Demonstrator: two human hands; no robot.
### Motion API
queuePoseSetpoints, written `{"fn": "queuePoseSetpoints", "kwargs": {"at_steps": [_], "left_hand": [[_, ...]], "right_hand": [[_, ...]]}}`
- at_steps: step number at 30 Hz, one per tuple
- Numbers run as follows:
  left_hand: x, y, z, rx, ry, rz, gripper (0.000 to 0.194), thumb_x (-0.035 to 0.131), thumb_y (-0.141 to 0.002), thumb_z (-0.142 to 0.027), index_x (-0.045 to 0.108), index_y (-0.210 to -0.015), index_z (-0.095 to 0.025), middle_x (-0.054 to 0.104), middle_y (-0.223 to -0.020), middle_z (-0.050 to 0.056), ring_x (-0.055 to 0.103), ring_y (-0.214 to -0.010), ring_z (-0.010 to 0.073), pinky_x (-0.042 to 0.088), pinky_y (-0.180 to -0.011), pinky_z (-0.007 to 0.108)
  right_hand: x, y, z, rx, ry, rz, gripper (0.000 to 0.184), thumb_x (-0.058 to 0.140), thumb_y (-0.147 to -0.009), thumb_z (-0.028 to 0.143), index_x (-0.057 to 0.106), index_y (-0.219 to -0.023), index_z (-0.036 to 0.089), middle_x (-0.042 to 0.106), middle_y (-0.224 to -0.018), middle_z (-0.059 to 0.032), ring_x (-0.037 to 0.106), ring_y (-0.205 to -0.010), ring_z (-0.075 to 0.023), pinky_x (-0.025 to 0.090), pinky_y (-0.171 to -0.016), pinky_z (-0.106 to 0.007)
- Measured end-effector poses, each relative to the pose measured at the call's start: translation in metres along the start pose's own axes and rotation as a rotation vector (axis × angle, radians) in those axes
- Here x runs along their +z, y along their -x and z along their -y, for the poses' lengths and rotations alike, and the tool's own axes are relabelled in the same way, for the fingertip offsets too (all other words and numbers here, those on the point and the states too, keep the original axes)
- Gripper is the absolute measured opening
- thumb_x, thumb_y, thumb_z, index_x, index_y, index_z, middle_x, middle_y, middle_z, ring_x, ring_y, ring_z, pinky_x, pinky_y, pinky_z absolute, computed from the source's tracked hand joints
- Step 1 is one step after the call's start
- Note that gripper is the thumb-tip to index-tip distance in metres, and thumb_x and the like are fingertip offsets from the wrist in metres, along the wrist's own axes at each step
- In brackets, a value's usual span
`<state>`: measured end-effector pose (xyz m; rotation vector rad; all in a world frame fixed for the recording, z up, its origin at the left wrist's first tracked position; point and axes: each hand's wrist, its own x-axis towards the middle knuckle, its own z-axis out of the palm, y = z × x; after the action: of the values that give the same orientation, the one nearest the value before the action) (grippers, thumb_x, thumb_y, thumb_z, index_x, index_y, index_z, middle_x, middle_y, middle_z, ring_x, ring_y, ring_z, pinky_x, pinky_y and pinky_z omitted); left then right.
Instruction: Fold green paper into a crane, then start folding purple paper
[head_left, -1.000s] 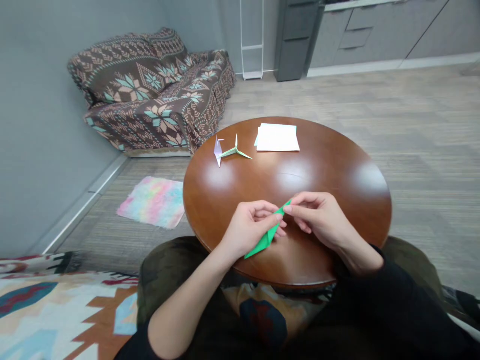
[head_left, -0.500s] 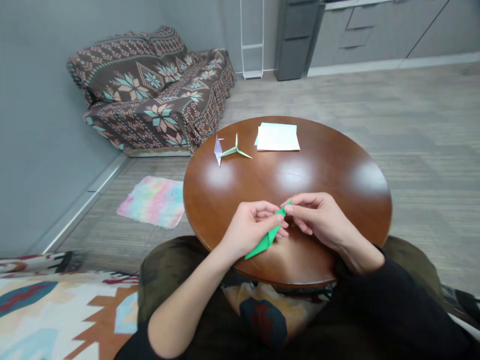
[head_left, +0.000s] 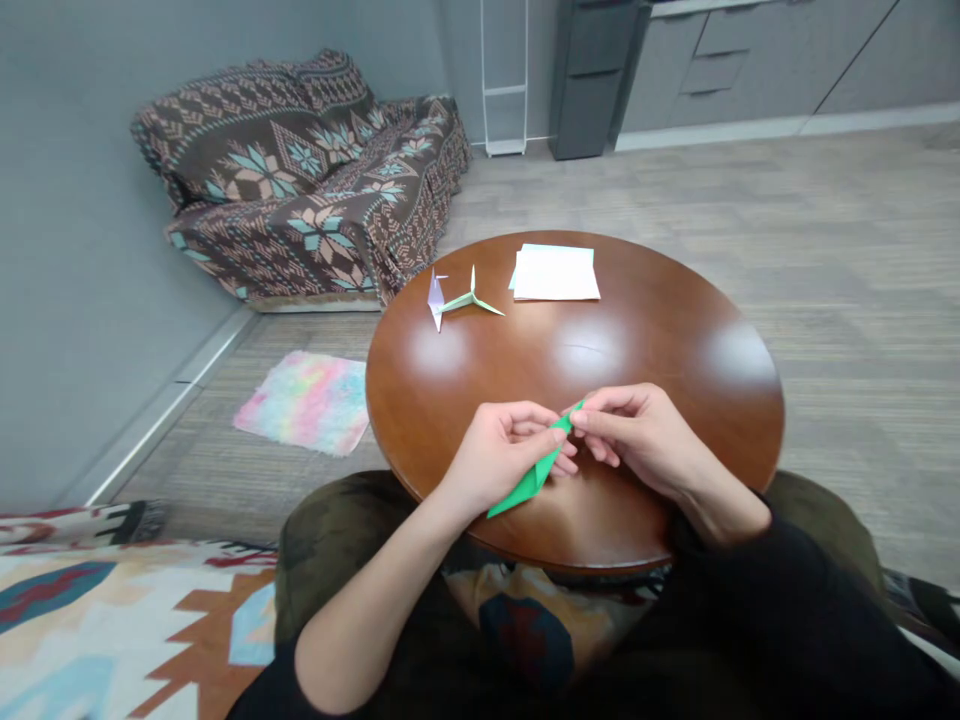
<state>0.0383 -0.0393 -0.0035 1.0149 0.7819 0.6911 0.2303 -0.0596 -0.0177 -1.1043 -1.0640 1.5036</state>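
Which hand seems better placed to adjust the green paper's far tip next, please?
Probably the right hand: its fingers are at that tip, while the left hand grips the folded green paper midway.

folded paper (head_left: 529, 484): green | round table (head_left: 495, 365): glossy brown | rug (head_left: 306, 400): pastel rainbow blotches | sofa cover (head_left: 322, 225): brown, teal-and-pink stars

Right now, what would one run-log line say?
left hand: on green paper | right hand: at its upper tip | table: paper stack

Left sleeve (head_left: 274, 692) black, ends near elbow. Right sleeve (head_left: 810, 610) black, loose, runs nearly to wrist. Trousers (head_left: 337, 525) dark olive, mottled camo look. Left hand (head_left: 501, 455), right hand (head_left: 643, 435): bare.
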Motion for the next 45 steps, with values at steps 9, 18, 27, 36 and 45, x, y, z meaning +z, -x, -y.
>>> {"fn": "queuePoseSetpoints", "kwargs": {"at_steps": [9,18,27,36,45], "left_hand": [[0.006,0.0,0.007,0.026,-0.022,-0.051,0.036,0.088,-0.072,-0.041,0.07,-0.081,-0.011,0.075,-0.071,0.007,0.072,-0.059,0.0171,0.06,-0.06,0.027],[0.002,-0.002,0.01,-0.038,0.005,-0.089,0.032,0.087,-0.073,-0.035,0.065,-0.081,-0.012,0.075,-0.069,0.006,0.072,-0.057,0.0158,0.06,-0.059,0.026],[0.009,-0.003,0.01,0.08,-0.042,-0.074,0.047,0.085,-0.078,-0.033,0.057,-0.112,-0.018,0.077,-0.074,0.003,0.075,-0.072,0.0196,0.058,-0.071,0.028],[0.004,-0.003,0.004,0.364,-0.338,-0.222,0.009,0.07,-0.088,-0.024,0.067,-0.092,-0.016,0.067,-0.084,0.002,0.063,-0.075,0.012,0.05,-0.069,0.022],[0.002,-0.003,0.0,0.232,-0.201,-0.108,0.016,0.072,-0.086,-0.026,0.061,-0.082,-0.014,0.063,-0.064,-0.002,0.06,-0.057,0.0094,0.052,-0.058,0.02]], "right_hand": [[0.007,0.001,-0.002,-0.044,0.018,-0.074,0.025,0.091,-0.068,0.034,0.074,-0.06,0.017,0.063,-0.051,-0.0005,0.049,-0.044,-0.0098,0.036,-0.043,-0.024],[0.002,-0.007,0.006,-0.161,-0.166,-0.409,0.023,0.09,-0.067,0.03,0.071,-0.063,0.017,0.055,-0.051,0.0032,0.043,-0.041,-0.0065,0.029,-0.037,-0.021],[0.02,0.002,-0.001,-0.13,0.02,-0.159,0.022,0.084,-0.077,0.036,0.073,-0.079,0.017,0.061,-0.051,0.0021,0.052,-0.044,-0.0102,0.035,-0.042,-0.022],[0.017,0.001,0.0,-0.103,0.002,-0.153,0.014,0.085,-0.069,0.023,0.073,-0.067,0.016,0.053,-0.048,0.0067,0.04,-0.044,-0.005,0.037,-0.048,-0.021],[0.022,0.004,0.0,-0.143,0.13,-0.084,0.02,0.087,-0.073,0.03,0.073,-0.071,0.017,0.071,-0.065,-0.0017,0.062,-0.057,-0.0131,0.049,-0.057,-0.025]]}}
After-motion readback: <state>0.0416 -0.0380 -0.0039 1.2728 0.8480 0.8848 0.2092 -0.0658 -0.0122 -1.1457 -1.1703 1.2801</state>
